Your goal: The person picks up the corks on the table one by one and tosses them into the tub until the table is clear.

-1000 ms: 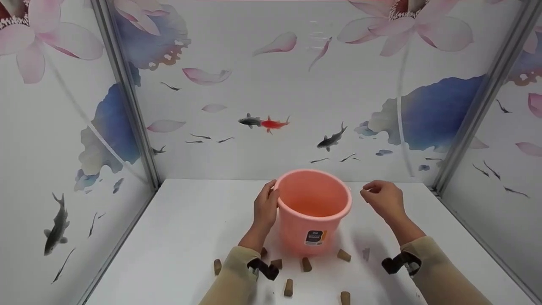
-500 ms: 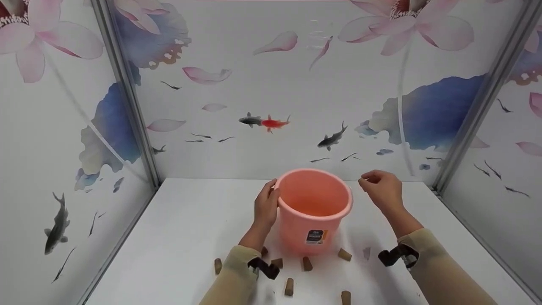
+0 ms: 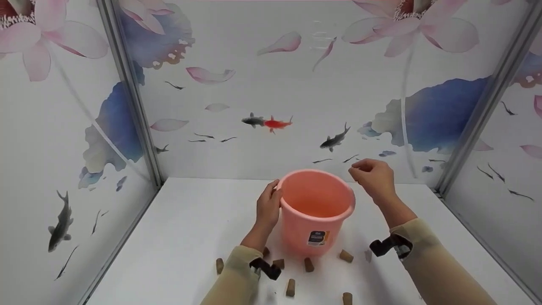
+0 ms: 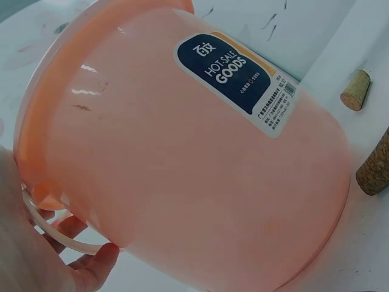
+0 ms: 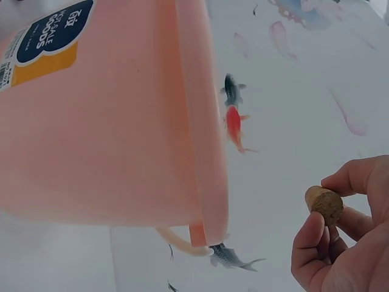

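The head camera looks forward and down over the counter (image 3: 190, 220) towards the patterned back wall (image 3: 292, 93), from well back. The left-wrist camera looks, tilted, at the bucket (image 4: 182, 170) from close by; the right-wrist one, turned sideways, sees its flank and that wall beyond, and all three share its label (image 4: 228, 76).

A booth-like workspace: printed wall panels (image 3: 271, 87), 2 metal posts (image 3: 131, 91), white tabletop (image 3: 186, 228).

Bucket (image 3: 311, 231) on tbl (image 3: 190, 220), btwn hands (image 3: 268, 207) (image 3: 376, 180), corks (image 3: 290, 287) on tbl in front, wall (image 3: 271, 152) behind
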Demonstrator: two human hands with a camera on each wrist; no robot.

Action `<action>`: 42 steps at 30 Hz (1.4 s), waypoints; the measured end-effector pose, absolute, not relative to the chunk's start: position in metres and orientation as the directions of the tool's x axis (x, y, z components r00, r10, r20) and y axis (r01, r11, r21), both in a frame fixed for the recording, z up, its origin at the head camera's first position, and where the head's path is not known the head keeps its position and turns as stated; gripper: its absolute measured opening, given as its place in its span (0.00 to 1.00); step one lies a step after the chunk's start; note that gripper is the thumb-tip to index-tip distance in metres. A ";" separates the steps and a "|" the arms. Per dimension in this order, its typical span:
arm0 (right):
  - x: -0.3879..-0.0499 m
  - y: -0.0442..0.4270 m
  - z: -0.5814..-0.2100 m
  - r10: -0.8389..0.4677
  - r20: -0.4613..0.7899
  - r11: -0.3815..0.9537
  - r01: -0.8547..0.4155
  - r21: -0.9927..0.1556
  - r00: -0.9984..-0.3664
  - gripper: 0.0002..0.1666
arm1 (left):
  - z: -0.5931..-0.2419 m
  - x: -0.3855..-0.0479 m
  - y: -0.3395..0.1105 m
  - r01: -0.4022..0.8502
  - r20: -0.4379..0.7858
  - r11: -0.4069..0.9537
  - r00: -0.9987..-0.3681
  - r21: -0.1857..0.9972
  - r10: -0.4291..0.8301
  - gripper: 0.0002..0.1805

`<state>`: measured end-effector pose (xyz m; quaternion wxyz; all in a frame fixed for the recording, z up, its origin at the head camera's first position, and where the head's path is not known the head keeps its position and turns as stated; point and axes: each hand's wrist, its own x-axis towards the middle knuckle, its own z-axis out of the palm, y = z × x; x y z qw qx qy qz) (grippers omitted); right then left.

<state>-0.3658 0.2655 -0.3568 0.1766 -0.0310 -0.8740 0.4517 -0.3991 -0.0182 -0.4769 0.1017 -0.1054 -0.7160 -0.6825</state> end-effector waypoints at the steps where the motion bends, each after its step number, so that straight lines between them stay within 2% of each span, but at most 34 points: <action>1: -0.366 0.263 -0.358 0.209 0.279 0.588 -0.108 -0.802 -0.937 0.20 | -0.477 -0.399 -0.019 0.291 0.291 0.045 -0.957 0.956 0.011 0.27; 15: -0.379 0.234 -0.365 0.168 0.195 0.570 -0.066 -0.819 -0.966 0.21 | -0.478 -0.401 -0.019 0.305 0.305 0.050 -0.952 0.951 0.018 0.27; 42: -0.381 0.220 -0.383 0.118 0.229 0.614 -0.110 -0.781 -0.966 0.17 | -0.477 -0.401 -0.021 0.293 0.292 0.033 -0.956 0.956 0.022 0.27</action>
